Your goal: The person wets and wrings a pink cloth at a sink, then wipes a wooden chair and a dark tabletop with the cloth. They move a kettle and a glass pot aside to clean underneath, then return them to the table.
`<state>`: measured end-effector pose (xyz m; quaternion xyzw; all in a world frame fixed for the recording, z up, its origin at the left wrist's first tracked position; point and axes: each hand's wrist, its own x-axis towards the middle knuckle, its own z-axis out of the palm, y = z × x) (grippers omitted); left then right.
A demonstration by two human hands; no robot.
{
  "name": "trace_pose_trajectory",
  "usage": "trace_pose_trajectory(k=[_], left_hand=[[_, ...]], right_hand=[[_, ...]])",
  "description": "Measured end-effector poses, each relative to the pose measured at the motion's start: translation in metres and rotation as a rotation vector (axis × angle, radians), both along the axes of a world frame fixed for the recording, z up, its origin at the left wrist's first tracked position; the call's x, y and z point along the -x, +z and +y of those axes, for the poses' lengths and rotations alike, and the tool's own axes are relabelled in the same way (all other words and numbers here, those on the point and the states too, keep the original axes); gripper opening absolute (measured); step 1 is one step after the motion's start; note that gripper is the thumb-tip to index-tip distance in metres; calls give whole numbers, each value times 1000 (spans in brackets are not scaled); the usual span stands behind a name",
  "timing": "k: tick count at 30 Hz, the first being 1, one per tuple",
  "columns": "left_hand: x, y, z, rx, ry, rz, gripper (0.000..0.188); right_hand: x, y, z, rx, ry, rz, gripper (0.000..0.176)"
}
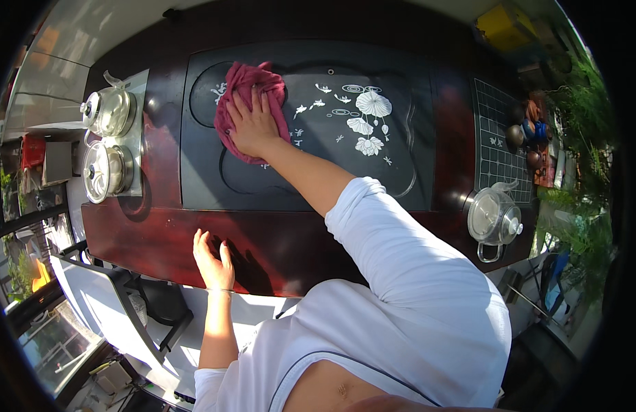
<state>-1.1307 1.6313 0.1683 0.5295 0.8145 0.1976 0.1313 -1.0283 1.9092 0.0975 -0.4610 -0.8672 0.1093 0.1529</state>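
Note:
My right hand lies flat with spread fingers on a crumpled dark-red cloth, pressing it against the left part of a black stone tea tray. The cloth covers part of a round recess and some white characters. White lotus, fish and dragonfly engravings show to the right of it. My left hand hangs by the front edge of the dark red wooden table, fingers apart and holding nothing. Its shadow falls on the wood.
Two lidded glass pots stand on a pale mat at the table's left. On the right are a glass teapot, a dark gridded mat and several small ornaments. A white-backed chair stands at lower left. Green plants line the right.

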Motion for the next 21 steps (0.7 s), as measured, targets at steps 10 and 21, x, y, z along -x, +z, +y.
trace_pose_trajectory(k=[10,21], left_hand=[[0,-24,58,53,-104,239,56],[14,-50,75,334,-20,362,80]], right_hand=[[-252,31,-93,139,-199,-1,61],[-346,14,198,55,-1213,-286,79]])
